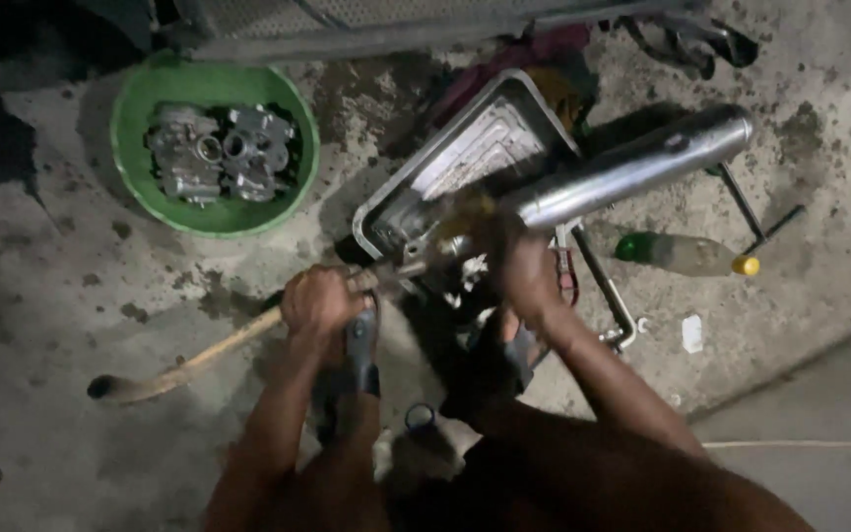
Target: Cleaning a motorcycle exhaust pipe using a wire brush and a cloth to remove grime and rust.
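Crouching over a stained, dim concrete floor (41, 296), left hand (319, 301) fingers grip a wooden handle (199, 357); right hand (524, 271) fingers clasp a metal pipe (642, 163).

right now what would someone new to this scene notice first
The shiny chrome exhaust pipe slanting across the upper right catches the eye, its near end gripped by the right hand. At upper left, a bright green basin holds grey metal engine parts. In the centre, the left hand grips a wooden-handled tool beside a metal tray on the stained concrete floor.
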